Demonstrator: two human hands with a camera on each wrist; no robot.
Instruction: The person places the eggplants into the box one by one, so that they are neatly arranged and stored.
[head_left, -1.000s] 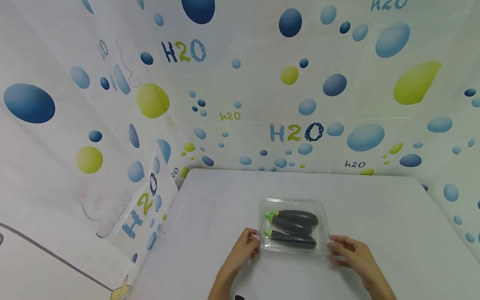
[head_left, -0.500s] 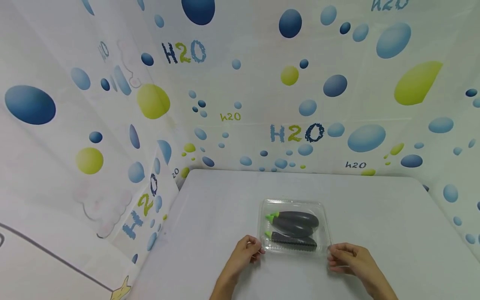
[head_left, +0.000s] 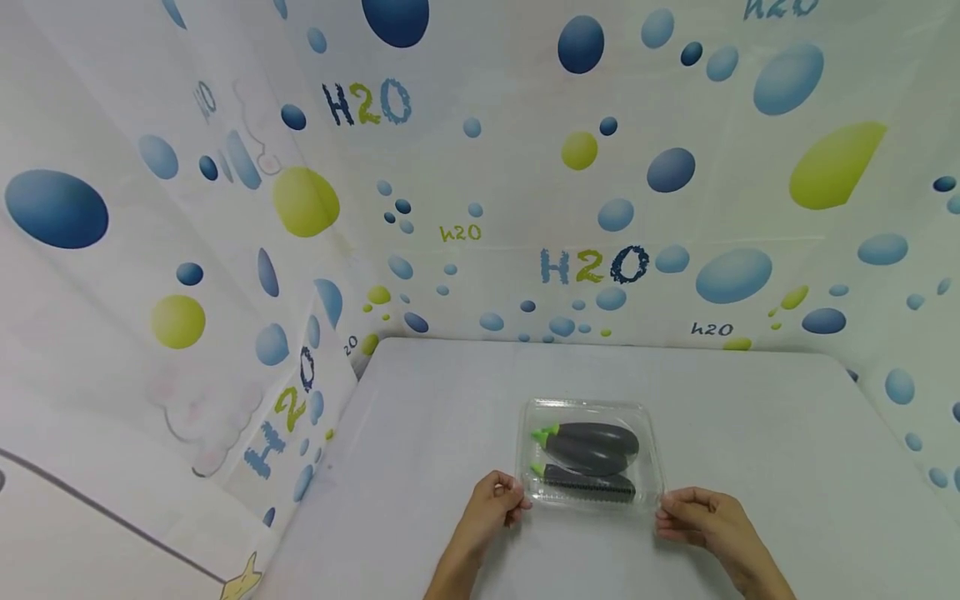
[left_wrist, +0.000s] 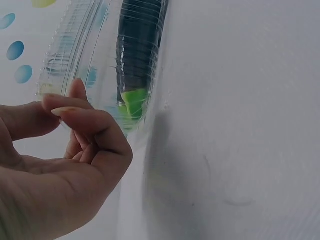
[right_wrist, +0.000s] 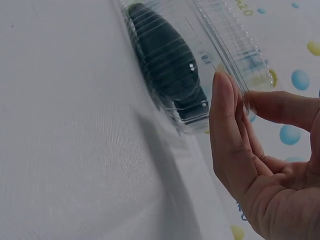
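A clear plastic clamshell box (head_left: 648,450) lies on the white table. Through its lid show dark, glossy eggplants (head_left: 592,454) with bright green stem ends pointing left. At the front left corner, my left hand (head_left: 489,508) pinches the box's rim between thumb and fingers. My right hand (head_left: 708,521) pinches the rim at the front right corner in the same way. Up close in the left wrist view, the thumb and index finger (left_wrist: 80,120) meet at the box edge. The ribbed side wall of the box (right_wrist: 185,122) blurs the eggplants in the right wrist view.
The white table (head_left: 420,417) spreads around the box on all sides. Behind and to the left stands a white backdrop (head_left: 510,183) printed with blue and green spots and H2O lettering.
Both hands have shifted slightly toward the front corners of the box, and their fingers have drawn together on its rim. The box itself has hardly moved.
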